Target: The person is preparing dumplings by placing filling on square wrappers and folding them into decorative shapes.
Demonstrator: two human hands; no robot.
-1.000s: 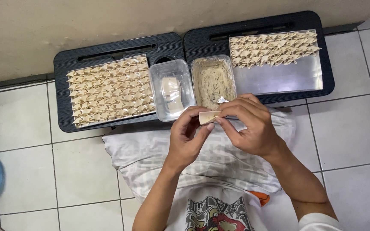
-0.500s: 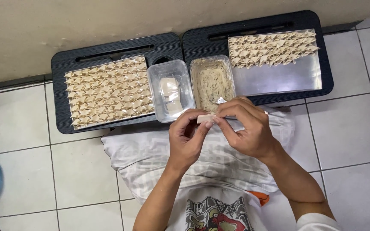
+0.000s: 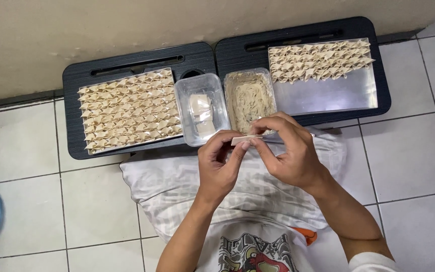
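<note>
Wrapper (image 3: pixel 241 140), a small pale folded piece, sits at frame centre with its long axis roughly level, pinched at its left end by the left hand (image 3: pixel 222 166) and at its right end by the right hand (image 3: pixel 287 151), just below the filling tub (image 3: pixel 250 98).

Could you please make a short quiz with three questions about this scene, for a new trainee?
1. What do the left hand and right hand hold together?
2. True or false: the right tray is fully covered with folded pieces.
3. Which container is next to the left tray: A, the clear tub of wrappers, or B, the filling tub?

Key: 1. A pale dumpling wrapper. 2. False. 3. A.
</note>
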